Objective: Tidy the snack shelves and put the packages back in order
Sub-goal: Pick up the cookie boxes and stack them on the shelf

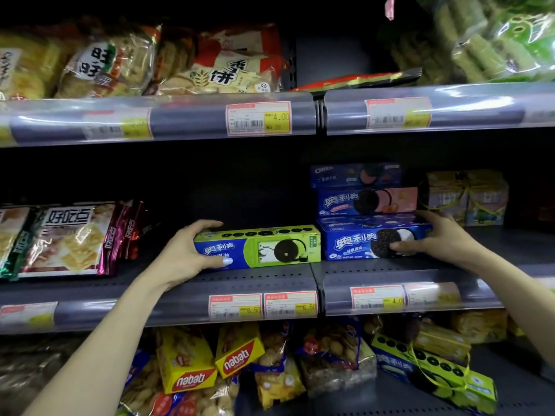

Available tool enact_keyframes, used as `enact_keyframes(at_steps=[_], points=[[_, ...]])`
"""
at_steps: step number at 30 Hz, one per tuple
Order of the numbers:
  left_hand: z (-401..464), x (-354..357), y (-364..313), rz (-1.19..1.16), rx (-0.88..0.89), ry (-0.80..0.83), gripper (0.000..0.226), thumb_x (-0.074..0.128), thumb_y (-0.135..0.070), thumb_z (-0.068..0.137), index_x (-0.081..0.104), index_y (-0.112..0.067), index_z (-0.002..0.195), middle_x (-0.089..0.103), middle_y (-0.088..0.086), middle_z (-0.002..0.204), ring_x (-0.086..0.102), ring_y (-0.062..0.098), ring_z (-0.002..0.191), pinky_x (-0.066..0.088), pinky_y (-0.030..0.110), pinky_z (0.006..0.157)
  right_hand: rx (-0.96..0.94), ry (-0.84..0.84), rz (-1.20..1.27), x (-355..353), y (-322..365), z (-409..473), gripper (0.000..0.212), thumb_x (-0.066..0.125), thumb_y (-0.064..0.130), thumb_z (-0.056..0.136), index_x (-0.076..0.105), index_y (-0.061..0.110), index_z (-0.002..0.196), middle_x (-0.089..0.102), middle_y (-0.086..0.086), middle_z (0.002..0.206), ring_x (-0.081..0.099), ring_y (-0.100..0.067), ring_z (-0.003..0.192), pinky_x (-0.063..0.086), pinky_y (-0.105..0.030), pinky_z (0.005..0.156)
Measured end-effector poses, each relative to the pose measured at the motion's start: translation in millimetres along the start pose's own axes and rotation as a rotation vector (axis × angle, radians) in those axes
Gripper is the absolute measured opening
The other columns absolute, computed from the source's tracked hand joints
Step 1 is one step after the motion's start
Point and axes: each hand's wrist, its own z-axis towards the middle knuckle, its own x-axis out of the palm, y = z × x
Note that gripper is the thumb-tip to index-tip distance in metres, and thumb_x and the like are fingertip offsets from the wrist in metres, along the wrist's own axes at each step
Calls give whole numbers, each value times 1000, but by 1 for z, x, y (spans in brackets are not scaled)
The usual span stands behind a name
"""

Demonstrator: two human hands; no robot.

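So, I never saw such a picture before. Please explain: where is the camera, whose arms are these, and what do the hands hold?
There is no machine here. A person wears one camera on the head, so you look forward and down along their own two bare arms at shop shelves.

The left hand grips the left end of a green Oreo box lying on the middle shelf. The right hand grips the right end of a blue Oreo box beside it; two more Oreo boxes are stacked on that one.

Left on the same shelf stand cracker bags. The shelf above holds rice cracker bags; the one below holds yellow Nabati packs and other snacks.
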Motion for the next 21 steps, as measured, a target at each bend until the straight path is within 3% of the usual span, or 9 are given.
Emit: enact_keyframes(at_steps=[7,10,14,21], points=[[0,1,-1,-17,-55,15,80,89,-13,59,49,-27,127,60,2,112,63,14,98,57,33,81,-5,-31,-8,1,-4,2,145,70,84,13,46,15,138,47,-14,139,46,-29,126,41,-42,104],[-1,0,-3,-53,-69,26,85,87,-9,62,45,-24,133,57,2,114,62,13,99,55,26,76,-27,-39,14,1,1,-1,134,78,74,23,47,14,138,48,-13,139,47,-29,126,40,-42,102],[-2,-1,-7,-168,-98,14,69,77,-10,75,45,-22,135,57,3,117,62,12,97,55,21,69,-22,-61,29,2,-4,5,100,91,40,53,47,10,138,46,-16,140,45,-31,126,38,-41,101],[-3,-3,-5,-263,-92,-27,48,68,-17,83,55,-20,128,61,-2,111,62,11,99,56,16,62,-19,-64,37,3,-4,7,98,90,39,54,46,10,137,51,-14,138,49,-30,123,39,-37,95]])
